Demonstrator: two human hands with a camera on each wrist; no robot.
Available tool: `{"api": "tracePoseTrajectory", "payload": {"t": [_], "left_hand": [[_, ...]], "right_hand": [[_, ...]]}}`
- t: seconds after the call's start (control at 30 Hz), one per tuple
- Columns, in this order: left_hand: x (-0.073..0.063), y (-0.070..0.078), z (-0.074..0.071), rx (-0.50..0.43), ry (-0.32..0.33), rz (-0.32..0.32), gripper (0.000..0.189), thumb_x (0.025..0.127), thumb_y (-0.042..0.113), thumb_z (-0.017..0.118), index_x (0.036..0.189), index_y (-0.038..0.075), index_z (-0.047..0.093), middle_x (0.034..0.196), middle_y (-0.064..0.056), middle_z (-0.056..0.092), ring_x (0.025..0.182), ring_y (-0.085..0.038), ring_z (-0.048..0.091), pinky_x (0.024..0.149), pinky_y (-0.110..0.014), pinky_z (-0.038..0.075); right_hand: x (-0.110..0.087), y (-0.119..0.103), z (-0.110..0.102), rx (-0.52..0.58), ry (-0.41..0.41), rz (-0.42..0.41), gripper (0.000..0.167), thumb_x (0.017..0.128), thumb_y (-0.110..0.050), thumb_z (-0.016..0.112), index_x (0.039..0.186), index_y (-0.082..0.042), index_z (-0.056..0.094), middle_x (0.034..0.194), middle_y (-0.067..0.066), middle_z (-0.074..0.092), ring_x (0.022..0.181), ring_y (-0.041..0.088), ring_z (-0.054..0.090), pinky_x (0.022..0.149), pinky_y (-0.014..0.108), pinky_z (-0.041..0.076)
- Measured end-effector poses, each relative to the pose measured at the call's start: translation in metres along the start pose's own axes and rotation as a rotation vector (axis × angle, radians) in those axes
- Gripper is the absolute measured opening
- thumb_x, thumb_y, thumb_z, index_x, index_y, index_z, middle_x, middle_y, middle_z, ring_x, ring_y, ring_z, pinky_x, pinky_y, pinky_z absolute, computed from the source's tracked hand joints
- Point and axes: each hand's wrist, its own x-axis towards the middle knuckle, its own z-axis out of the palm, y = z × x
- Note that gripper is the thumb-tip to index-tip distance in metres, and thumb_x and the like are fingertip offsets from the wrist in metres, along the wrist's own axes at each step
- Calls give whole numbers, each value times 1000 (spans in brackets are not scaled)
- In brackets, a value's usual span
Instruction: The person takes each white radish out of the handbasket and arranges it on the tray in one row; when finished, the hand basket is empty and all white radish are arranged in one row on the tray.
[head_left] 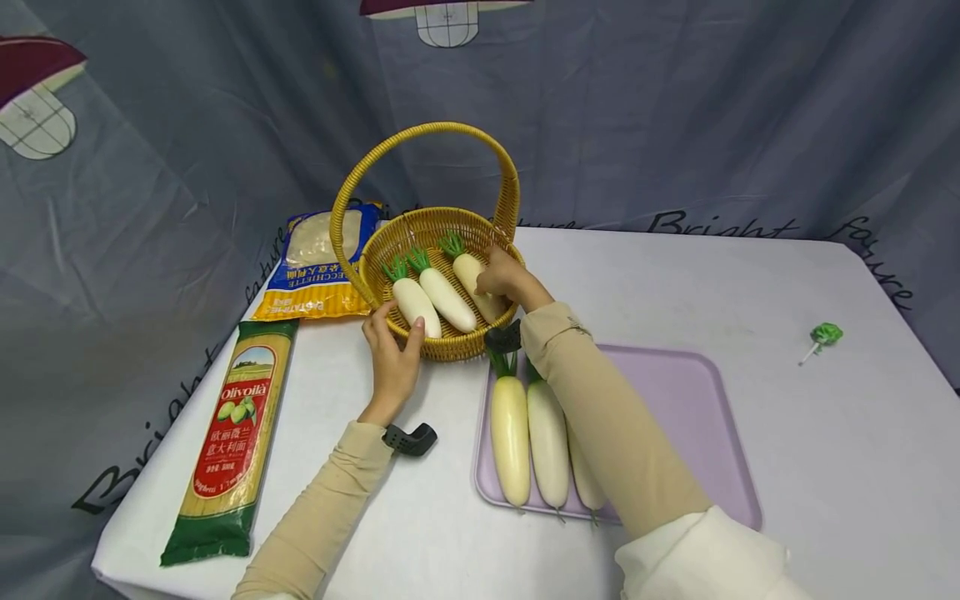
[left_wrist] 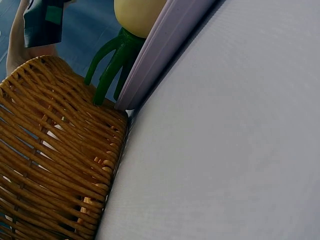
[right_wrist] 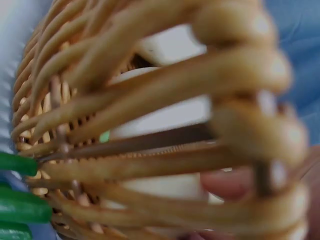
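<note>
Closest to me, two beige sleeves (head_left: 322, 512) reach over the white counter (head_left: 840, 467), with a long pack of spaghetti (head_left: 236, 433) lying by the left one. Under the right forearm sits a lilac tray (head_left: 675, 392). Three white radishes lie side by side toward its left: a yellowish one (head_left: 512, 442), a paler one (head_left: 549, 442), and a third (head_left: 587, 475) partly covered by the sleeve. Well off to the right is a green-wrapped lollipop (head_left: 827, 334).

Just beyond the tray's far left corner stands a woven basket (head_left: 450, 348), its tall handle (head_left: 423, 129) arching upright over it. The left hand (head_left: 393, 362) is at the near left of the rim, thumb and fingers spread apart and fairly straight, touching it without clasping anything. The right hand (head_left: 510, 277) dips inside on the right, fingers bent around the right-hand radish (head_left: 468, 271). That one lies in the basket beside a middle radish (head_left: 447, 300) and a left one (head_left: 416, 306), green tops pointing away from me.

Behind the basket's left side rests a blue and yellow pasta bag (head_left: 318, 283). At the back hangs a grey curtain (head_left: 675, 108) printed with lamps and lettering.
</note>
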Motion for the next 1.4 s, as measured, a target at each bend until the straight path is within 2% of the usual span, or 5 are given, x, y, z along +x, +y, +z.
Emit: {"api": "tracePoseTrajectory", "payload": {"t": [0.23, 0.5, 0.73, 1.0, 1.4], "left_hand": [[-1, 1, 0, 1, -4, -4, 53, 89, 33, 51, 132, 9, 30, 130, -20, 24, 122, -37, 32, 103, -48, 27], [-1, 0, -1, -1, -7, -3, 53, 89, 33, 52, 132, 11, 30, 131, -19, 23, 125, -35, 31, 105, -48, 25], [-1, 0, 0, 7, -5, -5, 51, 89, 33, 51, 131, 11, 31, 131, -19, 24, 125, -35, 30, 105, -47, 25], [-1, 0, 0, 7, -6, -3, 51, 89, 33, 51, 131, 11, 31, 131, -19, 24, 125, -35, 30, 106, -47, 24], [0, 1, 0, 3, -9, 0, 52, 89, 34, 50, 131, 11, 30, 131, -18, 23, 126, -36, 29, 106, -49, 24]], "right_hand": [[-1, 0, 2, -54, -15, -2, 84, 82, -8, 61, 146, -14, 6, 150, 12, 17, 111, 24, 40, 81, 33, 39], [-1, 2, -3, 83, -86, -66, 84, 81, -2, 59, 146, -16, 7, 153, 7, 8, 134, 25, 24, 99, 39, 36], [2, 5, -7, 240, -182, -35, 79, 86, -5, 56, 146, -23, 7, 149, 11, 17, 107, 29, 49, 79, 38, 48], [2, 8, -13, 340, -246, -42, 71, 88, -8, 53, 145, -26, 15, 146, 11, 24, 83, 23, 54, 80, 39, 49], [6, 13, -21, 480, -357, -78, 57, 92, -10, 45, 143, -26, 24, 130, 15, 41, 95, 28, 60, 84, 42, 49]]}}
